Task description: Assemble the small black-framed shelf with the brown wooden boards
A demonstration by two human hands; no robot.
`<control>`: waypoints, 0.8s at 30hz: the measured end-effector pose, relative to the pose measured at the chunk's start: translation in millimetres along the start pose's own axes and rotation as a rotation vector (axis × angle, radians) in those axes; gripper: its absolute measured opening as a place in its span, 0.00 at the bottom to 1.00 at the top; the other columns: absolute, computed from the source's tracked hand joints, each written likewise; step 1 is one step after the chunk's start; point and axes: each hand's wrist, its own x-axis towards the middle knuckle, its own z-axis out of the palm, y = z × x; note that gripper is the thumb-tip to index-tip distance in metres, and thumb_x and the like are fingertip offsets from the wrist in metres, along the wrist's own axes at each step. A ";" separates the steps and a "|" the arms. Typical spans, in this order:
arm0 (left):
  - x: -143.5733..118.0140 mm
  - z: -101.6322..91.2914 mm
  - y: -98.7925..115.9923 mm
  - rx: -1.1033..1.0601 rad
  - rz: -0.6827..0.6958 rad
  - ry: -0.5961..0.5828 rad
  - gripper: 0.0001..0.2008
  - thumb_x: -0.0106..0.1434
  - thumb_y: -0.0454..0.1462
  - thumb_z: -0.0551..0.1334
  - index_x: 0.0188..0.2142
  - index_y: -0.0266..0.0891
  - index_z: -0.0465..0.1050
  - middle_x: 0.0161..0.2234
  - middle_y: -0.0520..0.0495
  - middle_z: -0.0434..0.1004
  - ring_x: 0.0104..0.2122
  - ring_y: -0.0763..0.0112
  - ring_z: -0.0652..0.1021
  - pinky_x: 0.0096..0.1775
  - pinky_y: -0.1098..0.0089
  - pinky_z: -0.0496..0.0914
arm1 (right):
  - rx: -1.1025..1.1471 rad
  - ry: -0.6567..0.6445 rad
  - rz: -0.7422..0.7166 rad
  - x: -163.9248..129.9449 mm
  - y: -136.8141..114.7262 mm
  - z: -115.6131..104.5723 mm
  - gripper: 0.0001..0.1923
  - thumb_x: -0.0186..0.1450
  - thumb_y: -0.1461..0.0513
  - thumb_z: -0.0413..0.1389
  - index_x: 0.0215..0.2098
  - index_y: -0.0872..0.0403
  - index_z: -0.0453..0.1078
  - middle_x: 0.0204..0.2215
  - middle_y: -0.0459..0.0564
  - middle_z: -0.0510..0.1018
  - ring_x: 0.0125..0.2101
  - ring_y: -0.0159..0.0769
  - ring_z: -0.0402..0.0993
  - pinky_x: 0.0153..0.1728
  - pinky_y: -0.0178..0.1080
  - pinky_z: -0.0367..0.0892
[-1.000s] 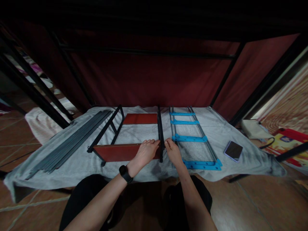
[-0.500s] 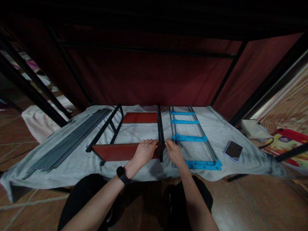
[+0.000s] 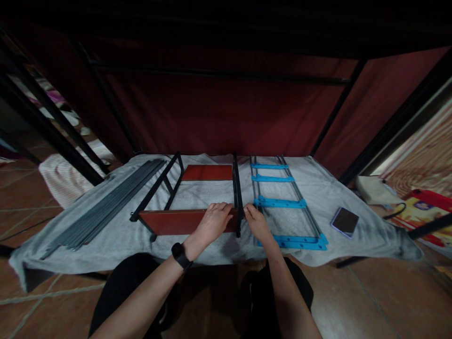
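The flat red board (image 3: 167, 223) at seven o'clock, in its angular black frame (image 3: 238, 188), is clasped along its edge by the left hand (image 3: 214, 220); whether anything is pinched by the right hand (image 3: 257, 222) cannot be told.

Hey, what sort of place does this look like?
Probably a room in a home, though I can't be sure: dark red fabric hangs behind a black metal frame, a phone lies on grey cloth, and the floor is tiled.
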 end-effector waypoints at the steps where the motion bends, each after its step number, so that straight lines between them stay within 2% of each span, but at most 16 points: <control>1: -2.7 -2.9 -0.2 -0.022 0.007 0.035 0.16 0.68 0.35 0.55 0.54 0.37 0.69 0.48 0.41 0.76 0.47 0.59 0.74 0.51 0.58 0.65 | -0.011 0.004 -0.008 -0.5 -0.5 -0.5 0.13 0.69 0.53 0.41 0.32 0.48 0.59 0.25 0.43 0.68 0.29 0.36 0.67 0.34 0.37 0.60; 4: -20.5 -18.1 -4.8 -0.073 -0.008 0.179 0.15 0.69 0.35 0.54 0.53 0.40 0.69 0.52 0.42 0.73 0.53 0.60 0.72 0.57 0.56 0.60 | -0.027 0.010 -0.008 -2.2 -0.9 -1.8 0.14 0.70 0.52 0.41 0.32 0.48 0.60 0.25 0.43 0.69 0.30 0.37 0.68 0.34 0.38 0.60; 7: -53.2 -39.6 -26.7 -0.083 -0.120 0.379 0.13 0.69 0.36 0.54 0.51 0.42 0.71 0.52 0.42 0.74 0.54 0.60 0.71 0.58 0.55 0.59 | -0.031 0.017 0.004 -3.7 1.2 -1.2 0.14 0.69 0.51 0.41 0.33 0.48 0.61 0.25 0.44 0.69 0.29 0.38 0.68 0.34 0.38 0.60; 9: -80.5 -54.3 -55.1 -0.084 -0.299 0.542 0.13 0.68 0.38 0.55 0.48 0.41 0.73 0.50 0.42 0.75 0.52 0.59 0.72 0.56 0.56 0.61 | -0.031 0.026 0.003 -4.2 3.4 0.2 0.15 0.69 0.51 0.42 0.33 0.49 0.62 0.25 0.44 0.69 0.29 0.37 0.68 0.34 0.38 0.61; 12: -119.6 -71.7 -110.1 -0.186 -0.694 0.774 0.16 0.66 0.44 0.54 0.44 0.39 0.75 0.44 0.41 0.77 0.47 0.59 0.75 0.49 0.61 0.67 | -0.025 0.050 0.009 -5.0 6.8 2.8 0.16 0.69 0.50 0.43 0.34 0.49 0.63 0.25 0.44 0.70 0.28 0.37 0.68 0.33 0.38 0.61; 13: -129.8 -75.2 -127.9 -0.262 -0.825 0.805 0.17 0.65 0.47 0.54 0.43 0.38 0.75 0.43 0.41 0.78 0.44 0.59 0.75 0.45 0.62 0.68 | -0.021 0.060 0.015 -5.4 7.7 3.5 0.16 0.69 0.49 0.43 0.34 0.50 0.64 0.25 0.44 0.69 0.28 0.37 0.68 0.33 0.38 0.62; 15: -143.8 -78.0 -157.7 -0.464 -0.999 0.768 0.21 0.61 0.51 0.56 0.40 0.36 0.75 0.38 0.41 0.78 0.38 0.61 0.76 0.38 0.66 0.69 | -0.005 0.070 0.030 -6.3 9.4 4.6 0.17 0.68 0.48 0.44 0.34 0.50 0.64 0.24 0.44 0.69 0.28 0.37 0.68 0.33 0.38 0.62; 18: -149.5 -73.3 -182.0 -0.795 -1.082 0.670 0.24 0.54 0.55 0.60 0.34 0.35 0.75 0.28 0.45 0.76 0.27 0.67 0.74 0.28 0.70 0.66 | 0.021 0.072 0.060 -7.8 11.6 5.9 0.17 0.67 0.48 0.44 0.34 0.50 0.65 0.23 0.44 0.69 0.28 0.38 0.68 0.32 0.39 0.62; 21: -145.5 -64.3 -188.3 -0.911 -1.072 0.682 0.23 0.48 0.55 0.65 0.25 0.36 0.72 0.19 0.52 0.68 0.19 0.75 0.66 0.23 0.74 0.60 | 0.040 0.102 0.083 -8.4 13.7 7.7 0.17 0.67 0.47 0.46 0.33 0.49 0.65 0.24 0.45 0.69 0.28 0.39 0.68 0.33 0.40 0.63; 24: -142.1 -57.2 -188.5 -1.011 -1.110 0.699 0.23 0.45 0.55 0.68 0.23 0.37 0.68 0.17 0.55 0.64 0.17 0.78 0.62 0.22 0.75 0.56 | 0.060 0.127 0.090 -7.9 15.3 9.6 0.18 0.65 0.46 0.47 0.29 0.49 0.64 0.24 0.44 0.67 0.28 0.38 0.66 0.33 0.39 0.62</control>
